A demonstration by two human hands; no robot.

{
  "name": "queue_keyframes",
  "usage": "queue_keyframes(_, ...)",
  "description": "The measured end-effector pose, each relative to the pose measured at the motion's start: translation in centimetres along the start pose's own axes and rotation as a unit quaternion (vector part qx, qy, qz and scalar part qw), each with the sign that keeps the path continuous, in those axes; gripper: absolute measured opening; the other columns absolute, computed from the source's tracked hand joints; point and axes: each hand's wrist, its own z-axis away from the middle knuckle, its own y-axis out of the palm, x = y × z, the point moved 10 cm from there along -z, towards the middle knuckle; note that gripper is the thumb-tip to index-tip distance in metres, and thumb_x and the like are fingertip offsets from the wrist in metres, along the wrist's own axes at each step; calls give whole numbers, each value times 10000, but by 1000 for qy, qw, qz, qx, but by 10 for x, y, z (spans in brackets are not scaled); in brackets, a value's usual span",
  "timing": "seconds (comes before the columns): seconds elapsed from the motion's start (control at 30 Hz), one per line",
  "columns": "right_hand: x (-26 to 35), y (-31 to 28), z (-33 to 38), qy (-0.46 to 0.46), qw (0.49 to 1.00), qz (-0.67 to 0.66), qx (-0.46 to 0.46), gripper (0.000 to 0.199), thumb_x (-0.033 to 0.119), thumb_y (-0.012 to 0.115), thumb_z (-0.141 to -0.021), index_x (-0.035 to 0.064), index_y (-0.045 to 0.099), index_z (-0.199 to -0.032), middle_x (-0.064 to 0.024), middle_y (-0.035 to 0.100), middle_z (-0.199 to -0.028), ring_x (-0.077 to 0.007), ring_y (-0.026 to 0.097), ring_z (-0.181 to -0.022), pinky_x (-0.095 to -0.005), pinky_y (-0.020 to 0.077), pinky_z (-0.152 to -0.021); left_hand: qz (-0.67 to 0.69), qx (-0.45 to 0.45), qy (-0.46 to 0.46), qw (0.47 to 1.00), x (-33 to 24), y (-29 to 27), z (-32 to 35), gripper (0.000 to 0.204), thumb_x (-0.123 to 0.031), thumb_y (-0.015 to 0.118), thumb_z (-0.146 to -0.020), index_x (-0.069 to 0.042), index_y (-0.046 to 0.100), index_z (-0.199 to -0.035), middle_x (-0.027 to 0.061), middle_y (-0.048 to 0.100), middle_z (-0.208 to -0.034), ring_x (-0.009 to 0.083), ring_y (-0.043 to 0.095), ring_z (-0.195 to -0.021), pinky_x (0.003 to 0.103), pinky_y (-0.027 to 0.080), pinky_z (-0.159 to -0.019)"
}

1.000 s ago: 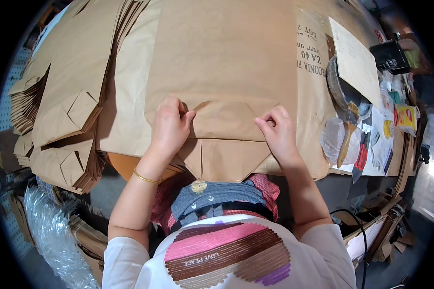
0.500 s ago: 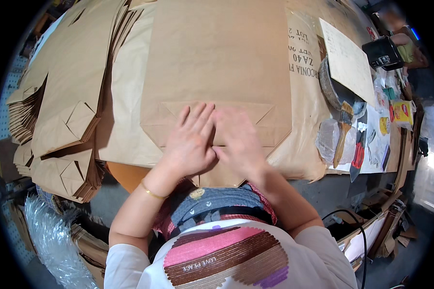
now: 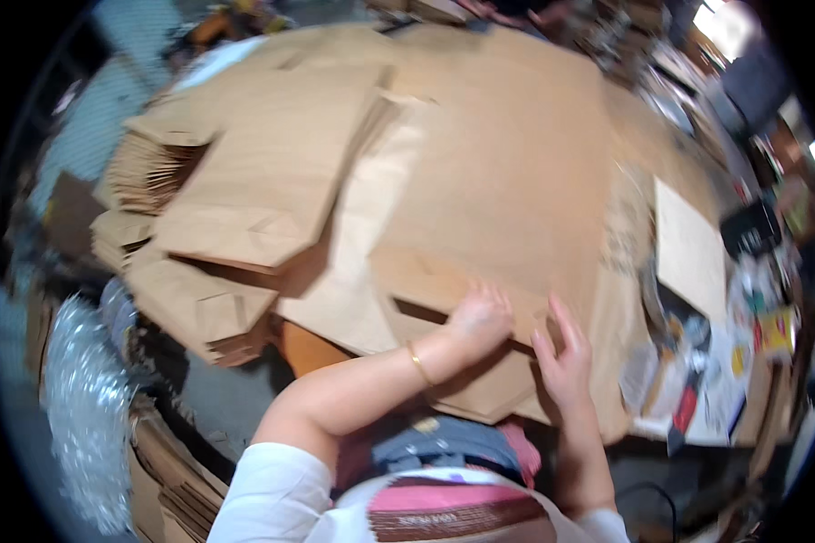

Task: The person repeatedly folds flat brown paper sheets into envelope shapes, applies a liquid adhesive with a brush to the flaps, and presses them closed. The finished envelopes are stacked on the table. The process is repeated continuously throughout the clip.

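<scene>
A large brown paper bag [image 3: 516,172] lies flat before me, its folded bottom end toward my body. My left hand [image 3: 482,319] is at the bottom flap with its fingers drawn together and curled on the paper. Beside that hand the flap stands slightly raised, showing a dark gap. My right hand [image 3: 563,357] is at the right part of the same flap, thumb and fingers spread apart. Blur hides how firmly either hand touches the paper.
Stacks of folded paper bags [image 3: 263,172] cover the table's left side. At the right are a pale board [image 3: 688,244], a red-handled knife [image 3: 685,407] and a yellow packet [image 3: 775,331]. Shiny plastic strips [image 3: 81,407] hang at lower left. A person [image 3: 756,86] is at far right.
My view has swung right, so the table appears shifted left. My hands, earlier together flat on the bag's bottom, have separated; the flap has lifted on the left.
</scene>
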Motion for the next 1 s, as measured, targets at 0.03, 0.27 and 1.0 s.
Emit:
queue_keyframes(0.03,1,12,3,-30,999,-8,42,490,127,690,-809,-31,559,-1254,-230,564,-1279,-369,538,-1201,-459,370,-1071,20,-6,2,1000,20,-23,2,194,-169,581,-760,-6,669,-818,106,658,-820,272,628,-756,411,505,-706)
queue_keyframes(0.27,-6,47,6,-53,992,-12,113,309,89,661,-832,-23,642,-1119,-178,654,-1149,-292,616,-1086,-457,399,-1045,-194,-136,3,971,188,-130,107,255,-123,588,-729,-22,636,-957,118,632,-1008,291,596,-1005,394,509,-860)
queue_keyframes(1.0,-78,-16,-18,44,967,234,87,369,111,757,-730,-23,630,-1049,-199,606,-1013,-385,582,-954,-427,484,-852,238,57,-136,960,135,-24,108,473,-15,706,-707,-13,571,-1160,186,583,-1129,376,549,-1068,407,478,-886)
